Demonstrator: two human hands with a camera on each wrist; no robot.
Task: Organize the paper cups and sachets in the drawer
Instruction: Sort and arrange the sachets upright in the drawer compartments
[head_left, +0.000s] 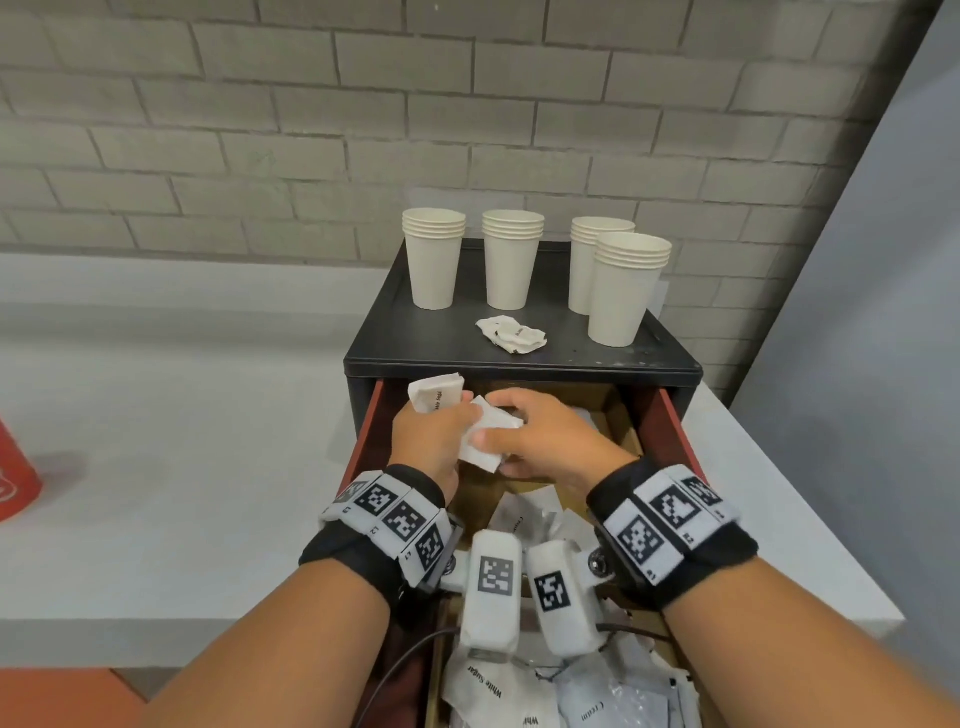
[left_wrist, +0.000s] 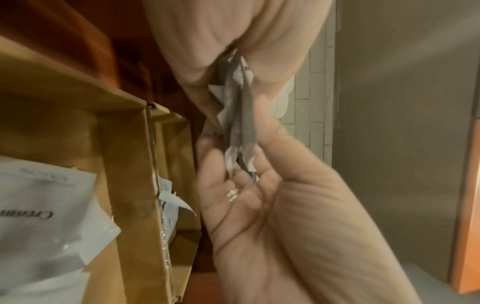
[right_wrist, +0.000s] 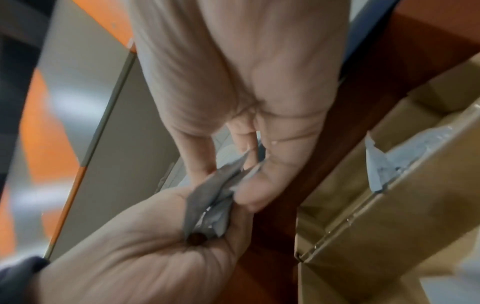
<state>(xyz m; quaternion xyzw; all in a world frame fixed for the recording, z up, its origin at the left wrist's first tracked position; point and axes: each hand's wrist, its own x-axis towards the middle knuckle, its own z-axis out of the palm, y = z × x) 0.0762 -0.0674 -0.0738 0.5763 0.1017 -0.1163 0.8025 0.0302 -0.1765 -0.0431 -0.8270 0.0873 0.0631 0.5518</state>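
Over the open red-sided drawer (head_left: 671, 422), my left hand (head_left: 437, 435) and right hand (head_left: 540, 441) meet and together grip a bunch of white sachets (head_left: 485, 441). One more sachet (head_left: 437, 395) sticks up out of my left fist. Both wrist views show the crumpled sachets (left_wrist: 240, 123) (right_wrist: 210, 197) pinched between the two palms. Three stacks of paper cups (head_left: 435, 260) (head_left: 511, 260) (head_left: 626, 288) and a further one behind stand on the black cabinet top (head_left: 447, 332). A few sachets (head_left: 511, 335) lie there too.
Cardboard divider boxes (head_left: 618, 415) line the drawer. Loose sachets marked White Sugar and Cream (head_left: 519, 686) fill its near part. The cabinet sits on a white counter (head_left: 182, 467) against a brick wall. A red object (head_left: 15, 478) stands at the far left.
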